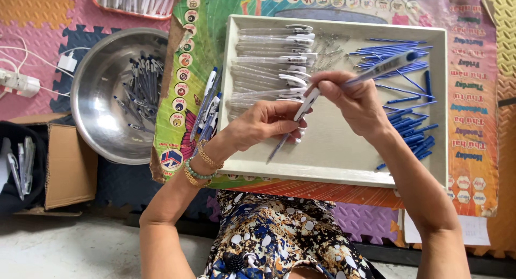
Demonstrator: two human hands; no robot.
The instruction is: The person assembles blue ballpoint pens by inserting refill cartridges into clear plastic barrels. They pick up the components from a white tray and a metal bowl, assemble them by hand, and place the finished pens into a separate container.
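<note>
My right hand point(352, 99) grips a clear pen barrel with a blue tip point(384, 67) that points up and to the right. My left hand point(266, 123) holds a white-clipped pen part point(305, 106) with a thin refill point(279, 146) sticking down-left; its upper end meets the barrel by my right fingers. Both hands hover over a white tray point(333, 158). In the tray, clear barrels with white clips point(274, 59) lie stacked at the left, blue refills and small blue tips point(411, 126) at the right.
A steel bowl point(102, 115) of dark pen parts sits left of the tray. Finished pens point(208, 110) lie on the colourful poster point(473, 96) between bowl and tray. A cardboard box point(67, 166) with pens stands at far left, white cables point(21, 80) above it.
</note>
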